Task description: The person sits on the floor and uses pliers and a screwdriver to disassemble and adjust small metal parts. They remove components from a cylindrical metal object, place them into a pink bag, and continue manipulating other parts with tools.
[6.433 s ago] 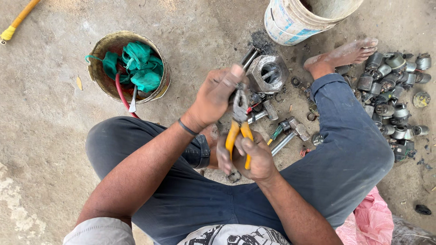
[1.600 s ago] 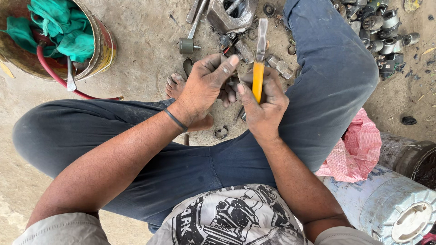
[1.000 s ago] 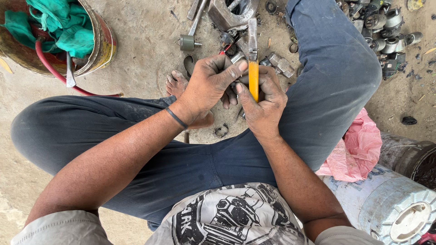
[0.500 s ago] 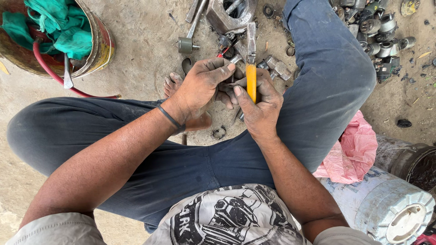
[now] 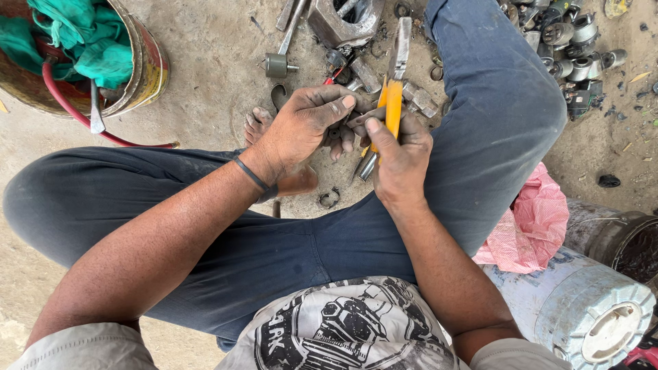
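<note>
far left, a dented metal bucket [image 5: 147, 65] stuffed with green cloth [image 5: 75, 38] gets cut by the top and left edges, a red hose [image 5: 75, 116] looping out of it onto the concrete floor [image 5: 205, 75]. the only open patch of floor is between that bucket and the hands, pretty tight otherwise since the bent legs in dark blue trousers [image 5: 274, 247] box in the middle.

left hand [image 5: 301, 130] sits just above a bare foot [image 5: 259, 125], fingers curled down over some small dark part, but i can't make out what it is, the fingers cover it. it's touching the right hand. right hand [image 5: 397, 154] is closed tight around the yellow handles of the pliers [image 5: 392, 103], thumb pressed along one handle, steel nose pointing up away from the body. a thin metal rod pokes out below that fist, can't tell if it's part of the pliers.

above the hands there's a scatter of metal scrap [image 5: 343, 20], a blocky housing cut off by the top edge. top right, a pile of small metal fittings [image 5: 572, 48], also cropped. lower right a pink bag [image 5: 534, 219] beside a pale plastic drum [image 5: 582, 308] running off the frame.
</note>
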